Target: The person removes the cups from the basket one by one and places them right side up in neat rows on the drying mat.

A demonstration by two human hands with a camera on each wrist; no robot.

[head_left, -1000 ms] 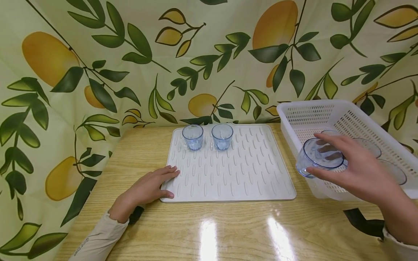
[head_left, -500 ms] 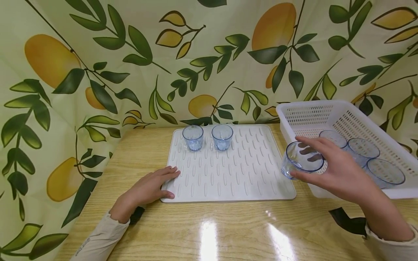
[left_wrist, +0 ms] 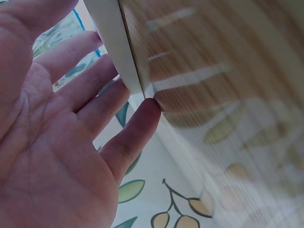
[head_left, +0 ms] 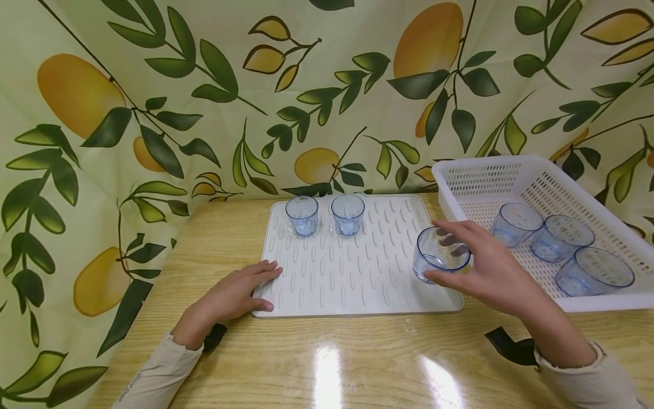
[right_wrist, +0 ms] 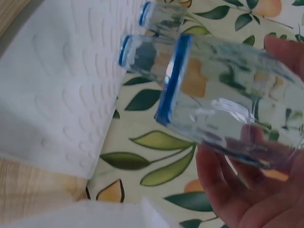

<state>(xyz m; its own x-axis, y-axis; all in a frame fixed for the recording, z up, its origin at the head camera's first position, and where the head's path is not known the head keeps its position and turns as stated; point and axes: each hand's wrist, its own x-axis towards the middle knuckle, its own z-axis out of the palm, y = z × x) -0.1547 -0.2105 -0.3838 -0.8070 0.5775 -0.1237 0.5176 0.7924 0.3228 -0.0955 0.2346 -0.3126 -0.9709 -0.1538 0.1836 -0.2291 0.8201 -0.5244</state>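
Note:
Between thumb and fingers my right hand holds a clear bluish drinking glass by its sides, over the right part of a white ridged drying mat. The right wrist view shows the same glass close up, with fingers curled against its side. My left hand rests at the mat's left edge with its fingers extended; in the left wrist view the fingers touch along that edge. Two matching glasses, a left one and a right one, stand side by side at the back of the mat.
A white perforated plastic basket stands to the right of the mat, with three more glasses inside, the nearest glass at its front. The wooden table runs in front. A fruit-patterned cloth hangs behind.
My right hand has carried the glass leftward from over the basket to above the mat's right side. The three glasses in the basket are now fully uncovered. My left hand has stayed put.

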